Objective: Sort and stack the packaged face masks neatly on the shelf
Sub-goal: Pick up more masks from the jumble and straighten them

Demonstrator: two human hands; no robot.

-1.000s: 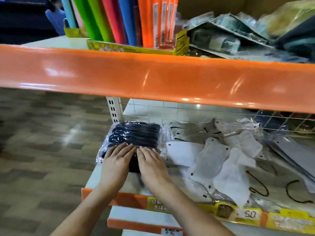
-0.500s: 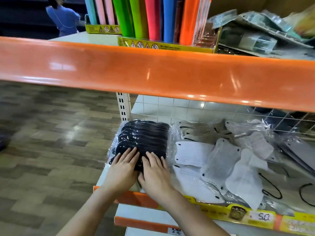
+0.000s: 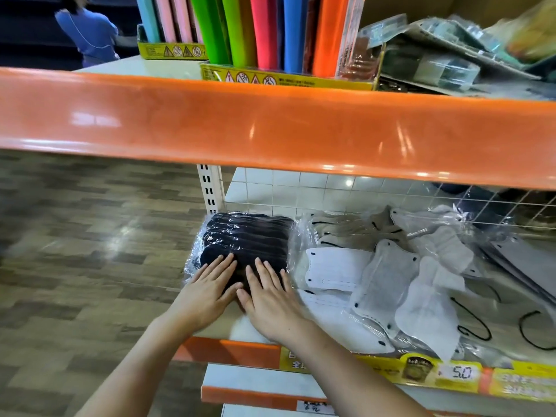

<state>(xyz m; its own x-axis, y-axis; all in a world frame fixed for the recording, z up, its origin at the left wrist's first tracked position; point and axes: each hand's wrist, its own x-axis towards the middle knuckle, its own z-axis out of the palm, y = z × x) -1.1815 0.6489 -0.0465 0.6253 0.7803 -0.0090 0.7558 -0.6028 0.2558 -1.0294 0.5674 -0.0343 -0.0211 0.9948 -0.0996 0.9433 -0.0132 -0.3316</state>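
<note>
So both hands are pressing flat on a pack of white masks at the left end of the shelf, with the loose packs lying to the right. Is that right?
Not quite: the pack under the hands is black, not white. The head view shows the left hand and right hand flat on the pack of black masks at the shelf's left end; the white mask packs lie loose to its right.

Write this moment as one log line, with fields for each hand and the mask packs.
left hand: flat on black mask pack | right hand: flat on same pack | white mask packs: loose, unsorted, at its right
</note>
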